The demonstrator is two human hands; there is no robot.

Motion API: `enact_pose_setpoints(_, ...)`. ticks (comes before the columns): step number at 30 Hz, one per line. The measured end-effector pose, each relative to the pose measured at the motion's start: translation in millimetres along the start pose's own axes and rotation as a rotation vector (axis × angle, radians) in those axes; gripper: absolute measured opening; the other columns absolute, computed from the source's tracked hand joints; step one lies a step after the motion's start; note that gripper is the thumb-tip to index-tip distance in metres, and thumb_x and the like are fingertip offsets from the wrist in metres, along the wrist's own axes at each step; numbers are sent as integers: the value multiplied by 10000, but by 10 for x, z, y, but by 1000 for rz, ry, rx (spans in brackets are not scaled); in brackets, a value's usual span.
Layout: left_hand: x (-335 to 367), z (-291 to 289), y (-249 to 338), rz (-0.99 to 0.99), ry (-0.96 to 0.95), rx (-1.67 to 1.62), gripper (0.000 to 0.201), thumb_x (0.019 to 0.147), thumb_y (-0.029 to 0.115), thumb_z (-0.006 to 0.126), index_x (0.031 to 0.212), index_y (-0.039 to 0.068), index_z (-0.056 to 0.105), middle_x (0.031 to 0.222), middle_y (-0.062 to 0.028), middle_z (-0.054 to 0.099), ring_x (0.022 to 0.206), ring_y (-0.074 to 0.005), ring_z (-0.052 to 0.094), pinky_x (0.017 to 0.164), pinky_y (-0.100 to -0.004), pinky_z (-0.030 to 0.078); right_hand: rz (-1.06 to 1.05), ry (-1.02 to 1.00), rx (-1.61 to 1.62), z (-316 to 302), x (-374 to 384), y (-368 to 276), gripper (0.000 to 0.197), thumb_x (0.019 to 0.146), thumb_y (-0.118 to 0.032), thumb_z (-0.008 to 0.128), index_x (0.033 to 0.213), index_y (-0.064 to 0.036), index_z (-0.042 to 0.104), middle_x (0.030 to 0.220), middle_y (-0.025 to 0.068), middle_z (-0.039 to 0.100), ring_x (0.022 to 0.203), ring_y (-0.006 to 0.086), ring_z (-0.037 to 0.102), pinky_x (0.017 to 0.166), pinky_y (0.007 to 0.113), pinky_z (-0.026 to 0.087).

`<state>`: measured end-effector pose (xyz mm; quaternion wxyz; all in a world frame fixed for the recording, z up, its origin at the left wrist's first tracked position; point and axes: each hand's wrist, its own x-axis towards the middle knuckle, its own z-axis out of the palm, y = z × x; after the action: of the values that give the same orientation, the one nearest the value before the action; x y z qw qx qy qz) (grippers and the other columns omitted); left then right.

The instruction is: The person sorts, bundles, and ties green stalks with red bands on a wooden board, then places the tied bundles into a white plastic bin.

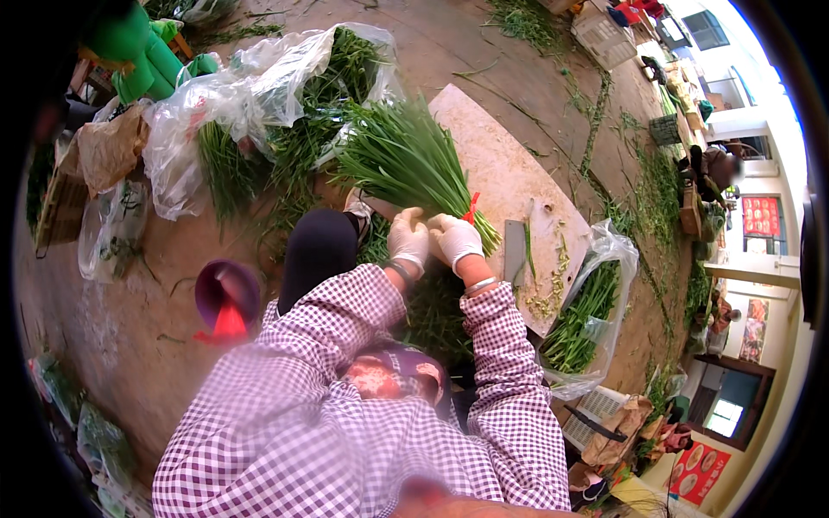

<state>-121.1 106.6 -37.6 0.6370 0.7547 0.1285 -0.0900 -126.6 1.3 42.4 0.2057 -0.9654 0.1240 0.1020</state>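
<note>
Two gloved hands meet at the near end of a bundle of green chives (406, 160), just past the checked sleeves. The left hand (408, 239) closes its grip around the cut stems, and the right hand (455, 238) closes on the same stems beside it, next to a red tie (471, 207). The bundle lies on a pale board (509, 164) and fans out toward its far left edge. Right of the hands a cleaver (515, 250) lies flat on the board, with bare board beyond it up to the right edge. Off that edge a clear bag of chives (587, 315) sits on the floor. To the left a purple funnel (226, 298) rests on open floor. Farther off, a larger plastic bag of greens (259, 112) crowds the board's far left side.
</note>
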Motion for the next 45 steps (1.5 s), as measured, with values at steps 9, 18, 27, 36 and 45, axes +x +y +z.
enact_pose_setpoints(9, -14, -3, 52, -76, 41, -43, 284, 829, 60, 576, 1107, 64, 632, 878, -78, 657, 796, -206, 624, 767, -326, 509, -33, 12, 153, -38, 182, 30, 138, 865, -274, 627, 937, -202, 720, 936, 95, 717, 888, 304, 686, 801, 403, 539)
enact_pose_setpoints(18, -49, 14, 142, 2, 8, -246, 249, 821, 27, 600, 1063, 53, 648, 1064, -123, 644, 1027, -259, 621, 916, -343, 481, -128, 284, -46, 86, 245, 89, 147, 835, -199, 648, 953, -229, 731, 885, 69, 713, 811, 289, 679, 739, 399, 541)
enact_pose_setpoints(27, -15, 54, 77, -82, 9, -175, 269, 866, 35, 575, 1133, 57, 592, 917, -66, 637, 814, -170, 594, 780, -306, 500, -330, 227, -207, 136, 369, 75, 151, 831, -175, 641, 971, -200, 693, 833, 55, 679, 785, 268, 667, 698, 390, 531)
enact_pose_setpoints(36, -10, 34, 106, -150, -16, -186, 257, 862, 54, 584, 1119, 43, 590, 955, -135, 673, 873, -239, 643, 818, -352, 504, -641, 152, -582, 53, 521, -63, 65, 803, -186, 608, 837, -168, 661, 734, 52, 639, 733, 244, 655, 644, 383, 517)
enact_pose_setpoints(45, -7, 77, 138, -201, -21, -379, 182, 892, 56, 595, 1071, 25, 591, 950, -105, 678, 877, -197, 635, 821, -330, 496, -704, 103, -680, 170, 640, -116, 80, 779, -162, 608, 754, -99, 650, 737, 92, 667, 702, 258, 670, 640, 373, 515)
